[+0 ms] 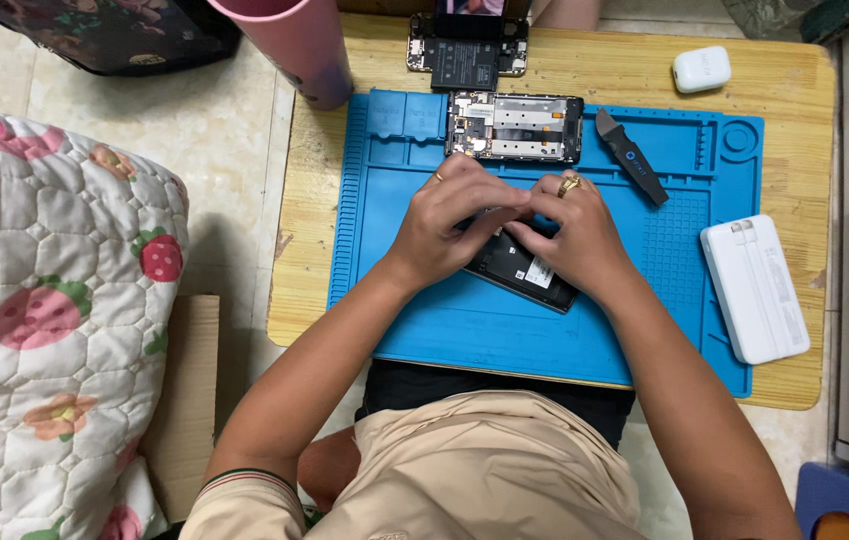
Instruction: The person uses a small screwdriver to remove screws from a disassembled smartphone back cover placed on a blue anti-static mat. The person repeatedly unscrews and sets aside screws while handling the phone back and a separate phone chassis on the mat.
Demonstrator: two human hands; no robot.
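Both of my hands meet over a flat black phone battery (522,272) lying on a blue work mat (444,320). My left hand (449,220) and my right hand (576,232) press their fingertips together on the battery's upper end; each hand wears a ring. Just beyond my fingers an opened phone frame (514,127) with exposed parts rests at the mat's far edge. Most of the battery's upper half is hidden by my fingers.
A dark pry tool (630,157) lies on the mat's right. A second opened phone (467,55), a small white case (701,69) and a white power bank (754,288) sit on the small wooden table (804,110). A pink cup (294,45) stands far left; a quilt (44,300) lies left.
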